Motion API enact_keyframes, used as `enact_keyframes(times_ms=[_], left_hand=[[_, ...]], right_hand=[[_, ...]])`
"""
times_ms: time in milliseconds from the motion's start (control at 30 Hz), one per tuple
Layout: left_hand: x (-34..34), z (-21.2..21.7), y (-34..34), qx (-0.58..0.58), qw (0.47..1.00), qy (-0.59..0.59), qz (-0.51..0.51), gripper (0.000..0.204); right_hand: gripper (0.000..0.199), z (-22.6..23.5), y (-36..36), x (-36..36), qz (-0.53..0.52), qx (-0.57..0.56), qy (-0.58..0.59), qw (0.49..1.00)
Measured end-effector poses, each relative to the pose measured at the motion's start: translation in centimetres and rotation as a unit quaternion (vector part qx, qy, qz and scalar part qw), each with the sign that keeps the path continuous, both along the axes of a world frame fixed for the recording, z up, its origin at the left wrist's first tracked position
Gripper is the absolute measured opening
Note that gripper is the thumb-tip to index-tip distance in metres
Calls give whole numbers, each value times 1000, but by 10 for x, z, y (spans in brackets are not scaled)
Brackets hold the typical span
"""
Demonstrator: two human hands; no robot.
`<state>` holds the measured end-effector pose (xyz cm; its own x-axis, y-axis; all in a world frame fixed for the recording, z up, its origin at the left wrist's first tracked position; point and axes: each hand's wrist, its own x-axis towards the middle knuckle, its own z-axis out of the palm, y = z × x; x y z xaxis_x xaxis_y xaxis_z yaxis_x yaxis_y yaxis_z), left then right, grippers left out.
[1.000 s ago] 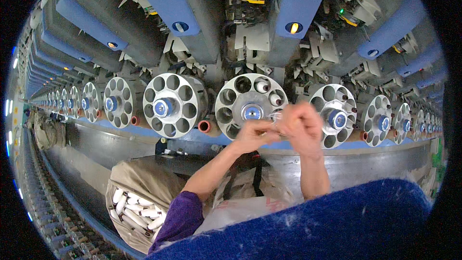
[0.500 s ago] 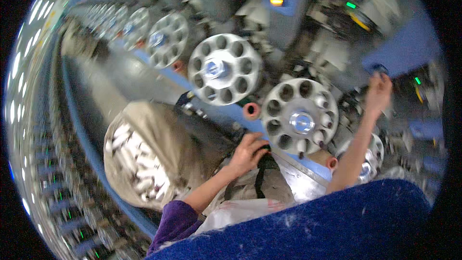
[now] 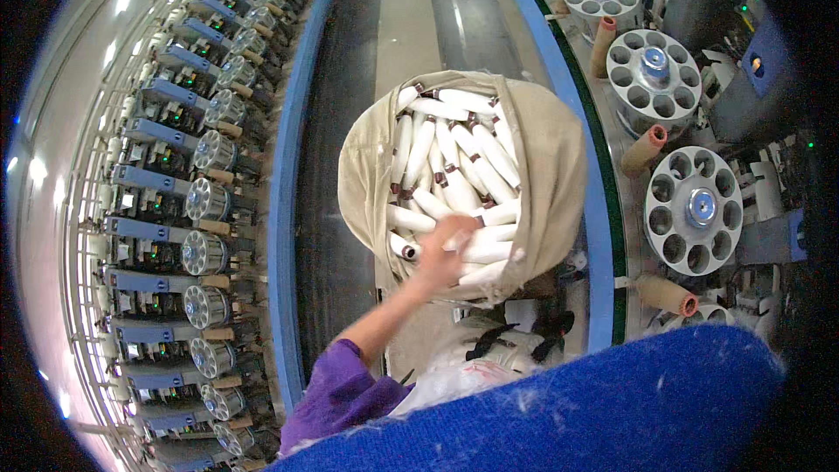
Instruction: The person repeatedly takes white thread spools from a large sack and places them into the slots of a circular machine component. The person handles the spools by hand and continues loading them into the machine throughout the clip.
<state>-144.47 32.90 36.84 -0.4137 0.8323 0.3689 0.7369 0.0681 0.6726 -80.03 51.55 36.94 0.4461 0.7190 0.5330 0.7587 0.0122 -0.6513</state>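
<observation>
My left hand [image 3: 447, 249] reaches into a beige cloth sack [image 3: 555, 157], over the near part of a heap of white yarn bobbins [image 3: 450, 157] with dark brown ends. Motion smears the fingers, and they overlap the bobbins, so a grip on any one of them cannot be made out. One bobbin [image 3: 404, 247] beside the wrist points its hollow end toward me. My right hand is out of view, beyond the blue fabric of my clothing.
On the right stand round grey magazines [image 3: 695, 210] with ring-shaped rows of holes, and reddish-brown cones [image 3: 645, 149] between them. A blue rail [image 3: 599, 236] runs beside the sack. Many winding units [image 3: 157, 232] line the left side.
The view has swung from the right-hand magazines to the sack. My left hand has moved from near the sack's side into the bobbins. My right hand has left the view.
</observation>
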Motion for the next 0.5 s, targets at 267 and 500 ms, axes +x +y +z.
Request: enact_keyframes(times_ms=[267, 500], left_hand=[[-169, -41, -29, -471, 829, 248, -171, 26], [-222, -18, -78, -526, 772, 309, -178, 28]], right_hand=[[31, 5, -60, -517, 740, -255, 7, 622], [28, -71, -34, -617, 678, -188, -483, 521]])
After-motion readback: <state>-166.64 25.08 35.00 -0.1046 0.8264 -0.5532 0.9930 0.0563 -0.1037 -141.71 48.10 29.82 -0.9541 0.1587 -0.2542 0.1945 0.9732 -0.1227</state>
